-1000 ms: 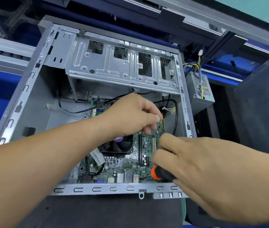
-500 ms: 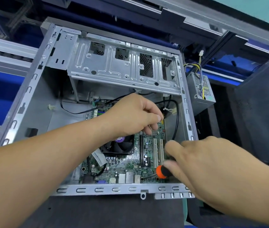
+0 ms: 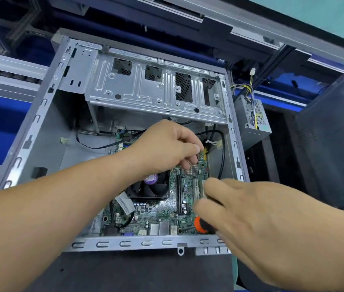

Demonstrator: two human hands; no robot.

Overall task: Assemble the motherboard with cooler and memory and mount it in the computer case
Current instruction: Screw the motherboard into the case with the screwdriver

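Observation:
The open grey computer case (image 3: 40, 114) lies on its side with the green motherboard (image 3: 158, 213) inside it. A black cooler fan (image 3: 152, 188) with a purple label sits on the board. My left hand (image 3: 166, 146) reaches in over the fan, its fingers curled and pinching at something small near the board's far right corner; what it pinches is hidden. My right hand (image 3: 257, 224) grips a screwdriver with an orange and black handle (image 3: 201, 225), whose tip points at the board's near edge.
A drive cage (image 3: 152, 89) spans the top of the case. Black cables (image 3: 220, 157) run along the case's right inner wall. A grey power supply (image 3: 253, 116) with coloured wires stands outside to the right, beside a dark side panel (image 3: 333, 144).
My right hand with the screwdriver has shifted slightly right and down along the board's near edge. My left hand has stayed in place.

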